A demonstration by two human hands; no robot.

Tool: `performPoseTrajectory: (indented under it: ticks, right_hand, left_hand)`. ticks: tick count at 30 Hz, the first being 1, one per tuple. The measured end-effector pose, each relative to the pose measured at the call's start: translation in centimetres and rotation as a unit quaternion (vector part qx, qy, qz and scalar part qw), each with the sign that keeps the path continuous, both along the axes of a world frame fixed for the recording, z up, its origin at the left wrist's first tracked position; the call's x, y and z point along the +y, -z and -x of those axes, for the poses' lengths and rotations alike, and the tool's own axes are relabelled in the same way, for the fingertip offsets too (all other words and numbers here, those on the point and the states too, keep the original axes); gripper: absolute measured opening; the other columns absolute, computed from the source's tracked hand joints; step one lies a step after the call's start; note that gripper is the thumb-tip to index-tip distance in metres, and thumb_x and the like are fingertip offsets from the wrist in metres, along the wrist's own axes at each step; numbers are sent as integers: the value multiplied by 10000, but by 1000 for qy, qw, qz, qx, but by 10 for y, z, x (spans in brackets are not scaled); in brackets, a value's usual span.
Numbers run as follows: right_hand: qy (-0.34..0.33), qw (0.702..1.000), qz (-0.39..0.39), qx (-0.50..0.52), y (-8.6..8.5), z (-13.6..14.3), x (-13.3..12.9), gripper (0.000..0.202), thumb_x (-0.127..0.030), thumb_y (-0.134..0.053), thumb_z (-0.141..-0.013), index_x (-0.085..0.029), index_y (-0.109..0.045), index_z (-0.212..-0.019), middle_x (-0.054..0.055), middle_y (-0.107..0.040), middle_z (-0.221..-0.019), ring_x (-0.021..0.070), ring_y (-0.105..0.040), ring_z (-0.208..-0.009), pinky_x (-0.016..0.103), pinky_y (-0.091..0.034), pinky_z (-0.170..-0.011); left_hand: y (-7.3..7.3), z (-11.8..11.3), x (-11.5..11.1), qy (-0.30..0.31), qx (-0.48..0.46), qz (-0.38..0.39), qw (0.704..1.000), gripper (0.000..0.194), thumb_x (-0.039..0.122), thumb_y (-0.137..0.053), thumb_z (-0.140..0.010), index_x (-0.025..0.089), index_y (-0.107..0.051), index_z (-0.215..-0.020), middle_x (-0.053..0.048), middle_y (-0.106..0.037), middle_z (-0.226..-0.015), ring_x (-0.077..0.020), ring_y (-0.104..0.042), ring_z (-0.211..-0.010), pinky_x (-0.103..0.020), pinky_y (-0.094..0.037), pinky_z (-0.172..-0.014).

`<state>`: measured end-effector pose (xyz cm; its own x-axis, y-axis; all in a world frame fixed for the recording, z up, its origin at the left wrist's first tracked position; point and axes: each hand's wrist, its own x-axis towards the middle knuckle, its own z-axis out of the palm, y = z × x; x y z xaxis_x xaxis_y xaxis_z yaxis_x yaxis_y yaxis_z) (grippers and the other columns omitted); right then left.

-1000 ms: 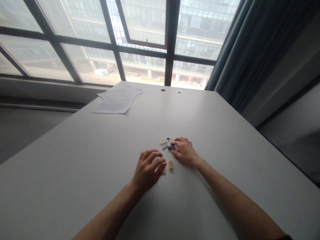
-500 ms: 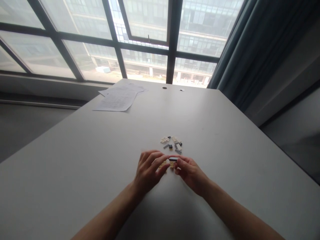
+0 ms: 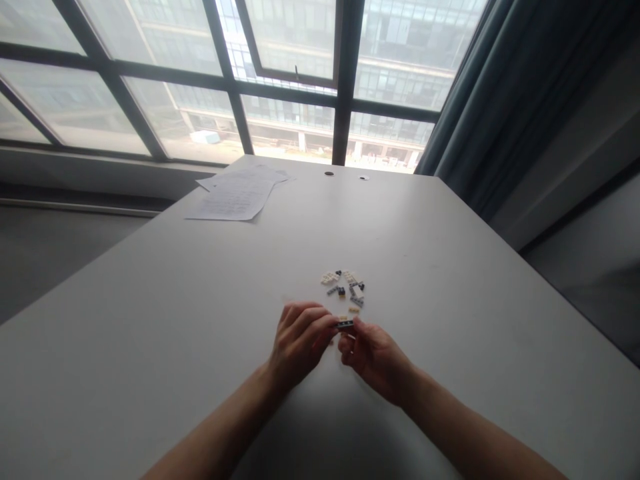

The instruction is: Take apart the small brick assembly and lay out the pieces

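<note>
Between my two hands is a small dark toy building brick (image 3: 345, 324), long and narrow, with studs showing on its top. My left hand (image 3: 304, 340) pinches its left end, the fingers bent over it. The thumb and fingers of my right hand (image 3: 375, 350) close on its right end. Tan bricks (image 3: 354, 309) lie on the table just beyond and beneath my fingers, partly hidden. A little farther off are white pieces (image 3: 329, 278), grey pieces (image 3: 357, 302) and a small black piece (image 3: 341, 291).
The white table (image 3: 150, 320) reaches to a large window. Printed sheets of paper (image 3: 235, 200) lie at its far left. Two round holes, one of them a dark cable hole (image 3: 329, 174), sit near the far edge. A dark curtain (image 3: 480, 100) hangs at the right.
The dark brick has turned so its studs now face me. My left fingers have closed onto its left end, and the right hand has shifted slightly. More tan bricks show beyond my hands.
</note>
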<state>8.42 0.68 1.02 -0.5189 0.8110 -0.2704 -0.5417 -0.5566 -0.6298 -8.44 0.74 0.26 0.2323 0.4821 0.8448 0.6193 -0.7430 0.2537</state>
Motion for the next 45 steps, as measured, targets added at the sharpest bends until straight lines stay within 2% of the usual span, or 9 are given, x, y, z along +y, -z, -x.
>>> performPoseTrajectory:
  ticks: [5,9,15,25,30,32,37,41,45]
  right_hand:
    - [3,994,-86,-66,-5,-3,-2,324,-311,-776,-718,-155,-681,-986,-24,-537,-677,70,-397,-589,207,-329,-580]
    - [12,976,-160,-146,-10,-6,-3,324,-227,-794,-678,-178,-644,-962,-61,-493,-629,67,-387,-580,205,-318,-573]
    - [6,957,-213,-195,-10,-5,-3,353,-242,-812,-649,-182,-594,-920,-102,-392,-556,58,-310,-514,204,-231,-486]
    - [22,917,-271,-292,-10,-6,-1,350,-293,-810,-654,-176,-638,-936,-72,-471,-607,78,-398,-559,222,-326,-532]
    - [-2,894,-314,-318,-11,-13,5,339,-311,-782,-689,-185,-658,-978,-43,-521,-673,102,-465,-615,245,-392,-587]
    - [-4,857,-360,-368,-15,-20,10,327,-304,-765,-707,-202,-665,-1001,-15,-574,-743,127,-510,-673,261,-417,-616]
    - [25,685,-494,-535,-17,-42,29,327,-210,-747,-725,-242,-671,-1042,36,-651,-968,197,-561,-886,344,-448,-803]
    - [-12,633,-511,-581,-2,-49,37,364,-217,-756,-729,-243,-674,-1083,48,-641,-989,219,-547,-977,370,-433,-900]
    - [-25,612,-516,-599,13,-44,36,402,-261,-761,-734,-237,-668,-1125,58,-613,-1005,226,-527,-996,374,-416,-930]
  left_hand:
    - [1,-1,0,-8,0,-7,1000,177,120,-684,-788,204,-632,-935,-24,-676,-851,-176,-591,-880,-327,-454,-803]
    - [1,-1,0,-3,10,-16,1000,162,119,-693,-779,205,-627,-901,-19,-674,-849,-172,-593,-877,-324,-451,-793]
    - [3,0,1,17,18,-22,999,202,104,-697,-767,198,-624,-930,-27,-673,-864,-177,-590,-890,-329,-452,-791]
    - [4,1,1,18,28,-20,999,150,116,-660,-799,198,-616,-916,-34,-668,-869,-179,-589,-893,-333,-444,-795]
    - [3,0,-1,12,42,-13,999,172,135,-657,-809,206,-612,-959,-31,-672,-884,-179,-588,-897,-328,-434,-801]
    - [3,-1,0,-3,56,-3,998,187,142,-659,-809,210,-613,-977,-32,-672,-895,-181,-586,-911,-329,-427,-814]
    - [6,-1,4,-57,104,56,991,162,214,-628,-840,205,-630,-1002,-61,-661,-956,-219,-568,-992,-375,-412,-873]
    - [7,-2,6,-51,134,73,987,99,211,-614,-844,214,-659,-932,-59,-657,-973,-227,-563,-1021,-384,-415,-877]
    - [9,-2,6,-30,155,82,984,79,214,-614,-847,217,-668,-904,-62,-659,-1009,-237,-554,-1050,-404,-416,-895]
